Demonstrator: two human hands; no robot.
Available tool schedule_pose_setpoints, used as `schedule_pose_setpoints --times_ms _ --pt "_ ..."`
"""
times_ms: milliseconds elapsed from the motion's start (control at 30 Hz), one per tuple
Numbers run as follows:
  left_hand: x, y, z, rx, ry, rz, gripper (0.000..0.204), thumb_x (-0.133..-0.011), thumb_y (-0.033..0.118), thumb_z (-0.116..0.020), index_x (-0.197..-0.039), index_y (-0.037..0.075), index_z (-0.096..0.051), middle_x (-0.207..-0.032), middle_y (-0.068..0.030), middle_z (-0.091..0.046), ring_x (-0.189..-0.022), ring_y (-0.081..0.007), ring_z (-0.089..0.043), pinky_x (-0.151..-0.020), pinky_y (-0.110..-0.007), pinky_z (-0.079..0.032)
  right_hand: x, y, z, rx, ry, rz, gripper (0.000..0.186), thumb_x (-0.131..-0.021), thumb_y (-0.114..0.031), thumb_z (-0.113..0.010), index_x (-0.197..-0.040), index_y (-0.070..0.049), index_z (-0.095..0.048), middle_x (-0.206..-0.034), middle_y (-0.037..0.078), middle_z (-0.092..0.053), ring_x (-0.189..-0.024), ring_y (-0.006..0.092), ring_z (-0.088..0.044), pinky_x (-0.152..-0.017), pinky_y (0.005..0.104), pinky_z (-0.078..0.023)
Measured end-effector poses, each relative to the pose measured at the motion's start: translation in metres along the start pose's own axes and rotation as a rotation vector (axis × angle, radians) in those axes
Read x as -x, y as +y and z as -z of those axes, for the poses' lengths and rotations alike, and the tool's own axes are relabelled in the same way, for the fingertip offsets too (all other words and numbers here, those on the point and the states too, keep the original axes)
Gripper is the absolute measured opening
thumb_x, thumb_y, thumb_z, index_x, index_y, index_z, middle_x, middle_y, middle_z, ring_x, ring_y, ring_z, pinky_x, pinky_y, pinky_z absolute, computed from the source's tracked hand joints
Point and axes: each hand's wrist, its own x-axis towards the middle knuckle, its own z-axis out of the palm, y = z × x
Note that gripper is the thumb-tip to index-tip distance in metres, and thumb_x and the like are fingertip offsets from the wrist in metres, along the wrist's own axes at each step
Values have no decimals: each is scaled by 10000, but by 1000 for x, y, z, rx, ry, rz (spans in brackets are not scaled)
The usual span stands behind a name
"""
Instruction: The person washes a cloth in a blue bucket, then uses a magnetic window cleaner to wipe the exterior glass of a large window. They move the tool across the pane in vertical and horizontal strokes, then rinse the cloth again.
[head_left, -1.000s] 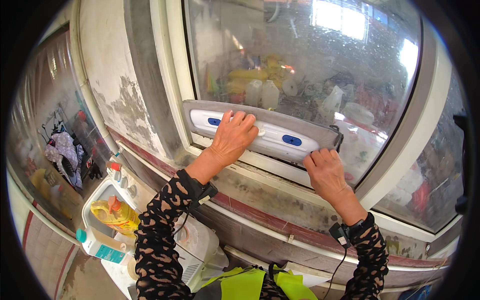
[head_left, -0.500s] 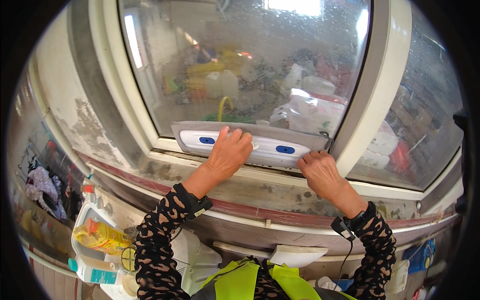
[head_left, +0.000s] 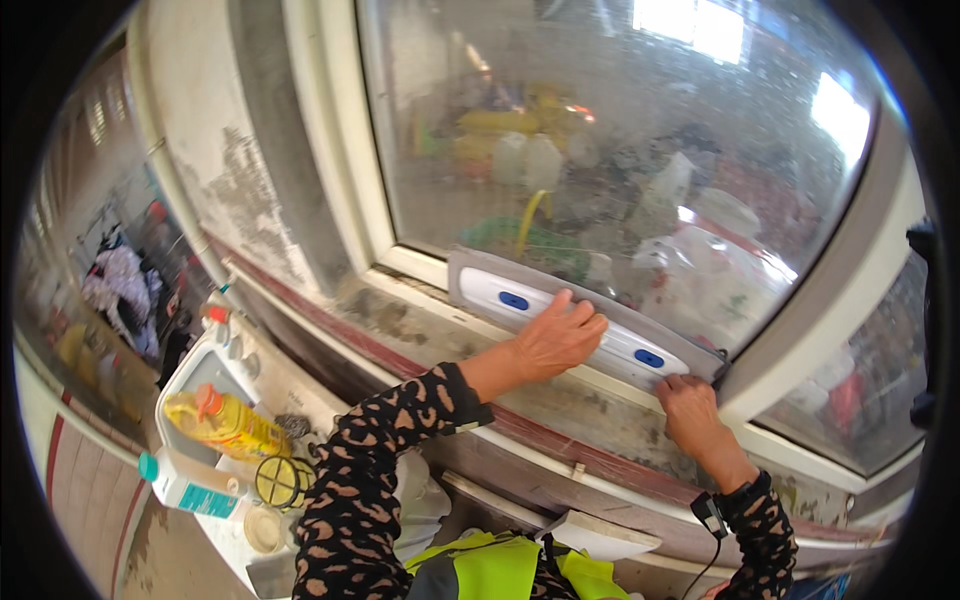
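A long flat mop head [head_left: 622,345] with a white plate, blue oval pieces and a grey pad rests along the bottom of the window pane [head_left: 610,170]. Its pad lies toward the glass. My left hand [head_left: 560,335] grips the middle of the plate, fingers bent over it, covering part of it. At the right end, close to the window frame [head_left: 830,270], my right hand [head_left: 690,410] is closed on the lower corner; its fingertips are partly hidden.
Below the window runs a stained sill [head_left: 420,330] with a white pipe [head_left: 540,460] beneath it. At lower left, a sink [head_left: 190,370] holds a yellow bottle [head_left: 235,425]; beside it stand a white bottle with a teal cap [head_left: 195,490] and a round black-rimmed strainer [head_left: 280,482].
The view has turned and tilted, so the window, mop head and hands appear farther right and slanted. Both hands keep hold of the mop head at the pane's foot.
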Motion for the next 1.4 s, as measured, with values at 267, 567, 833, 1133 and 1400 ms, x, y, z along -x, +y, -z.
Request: schedule_pose_setpoints --times_ms 267,567,833,1133,1400 --pt "58 -46 20 -90 -163 124 77 -733 163 -630 -770 109 -589 -926 -48 -464 -920 -229 -476 -859 -423 -383 -65 -40 -22 -35 159 129 177 -658 -36 -638 -823 -62 -580 -809 108 -588 -812 295 -625 -714 392 -508" --pt "104 -96 46 -159 -134 198 112 -740 154 -609 -841 113 -584 -981 -62 -492 -979 -248 -504 -932 -452 -389 -116 -84 0 80 406 264 104 -695 -104 -621 -781 -89 -566 -763 87 -558 -789 265 -583 -713 392 -459" --pt "101 -106 38 -119 0 175 137 -737 118 -619 -857 78 -569 -1000 -96 -519 -1020 -292 -524 -927 -463 -409 -126 -80 2 161 398 225 107 -701 -110 -627 -785 -103 -562 -731 64 -542 -744 246 -573 -659 386 -438" --pt "50 -134 47 -97 108 115 132 -760 131 -598 -877 90 -555 -1010 -103 -519 -1037 -301 -534 -936 -498 -425 -123 -43 36 101 456 140 61 -755 -88 -585 -811 -99 -563 -723 90 -535 -711 284 -582 -626 412 -447" --pt "-14 -168 88 -215 180 115 97 -768 130 -615 -857 117 -578 -1022 -70 -531 -997 -244 -520 -872 -421 -413 -130 -21 109 253 569 67 113 -727 -53 -617 -816 -106 -571 -754 76 -533 -763 274 -566 -676 389 -437"
